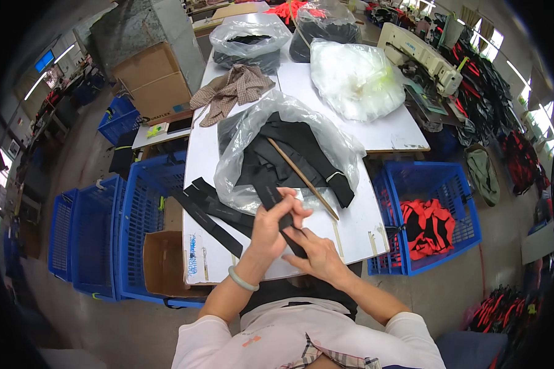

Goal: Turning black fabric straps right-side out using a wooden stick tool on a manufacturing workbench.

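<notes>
A black fabric strap (pixel 268 195) runs slantwise between my two hands above the near part of the white table (pixel 203 144). My left hand (pixel 273 224) is closed around its middle, with the fingers bent over it. Lower down, my right hand (pixel 319 253) grips the strap close to its near end. Several more black straps (pixel 210 222) lie on the table to the left. Just beyond my hands, an open clear plastic bag (pixel 237 154) holds black fabric pieces (pixel 292 138). A thin wooden stick (pixel 295 169) rests slantwise across them.
A checked cloth (pixel 231 92) and a stuffed white plastic bag (pixel 357 80) lie farther back. Blue crates (pixel 95 234) stand left of the table. At the right, another blue crate (pixel 468 209) contains red and black pieces (pixel 428 227). A sewing machine (pixel 421 58) stands at the far right.
</notes>
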Available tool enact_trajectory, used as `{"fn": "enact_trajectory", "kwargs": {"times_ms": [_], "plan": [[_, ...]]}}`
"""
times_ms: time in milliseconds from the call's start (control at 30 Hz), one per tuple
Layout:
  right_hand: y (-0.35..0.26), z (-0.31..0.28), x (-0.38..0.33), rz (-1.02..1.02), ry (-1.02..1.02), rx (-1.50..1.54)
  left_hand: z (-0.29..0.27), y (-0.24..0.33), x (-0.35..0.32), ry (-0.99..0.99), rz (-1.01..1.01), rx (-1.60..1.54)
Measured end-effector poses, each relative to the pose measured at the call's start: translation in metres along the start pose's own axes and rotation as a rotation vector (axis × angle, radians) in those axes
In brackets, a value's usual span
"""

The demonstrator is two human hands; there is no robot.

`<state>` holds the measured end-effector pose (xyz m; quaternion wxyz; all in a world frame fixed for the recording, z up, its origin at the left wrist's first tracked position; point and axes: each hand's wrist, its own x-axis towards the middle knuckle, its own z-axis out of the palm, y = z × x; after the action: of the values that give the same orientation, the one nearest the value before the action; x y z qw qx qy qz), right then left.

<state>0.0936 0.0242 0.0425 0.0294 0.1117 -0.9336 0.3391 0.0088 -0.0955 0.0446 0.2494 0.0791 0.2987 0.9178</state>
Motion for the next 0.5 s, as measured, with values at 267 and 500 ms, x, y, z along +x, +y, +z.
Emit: {"fn": "enact_trajectory", "kwargs": {"times_ms": [267,500], "plan": [[0.003,-0.001,0.001,-0.229,0.275,0.036,0.004,0.009,-0.004,-0.091,0.043,-0.092],[-0.011,-0.064,0.035,-0.251,0.439,0.402,0.005,0.004,-0.018,-0.206,-0.052,0.318]]}}
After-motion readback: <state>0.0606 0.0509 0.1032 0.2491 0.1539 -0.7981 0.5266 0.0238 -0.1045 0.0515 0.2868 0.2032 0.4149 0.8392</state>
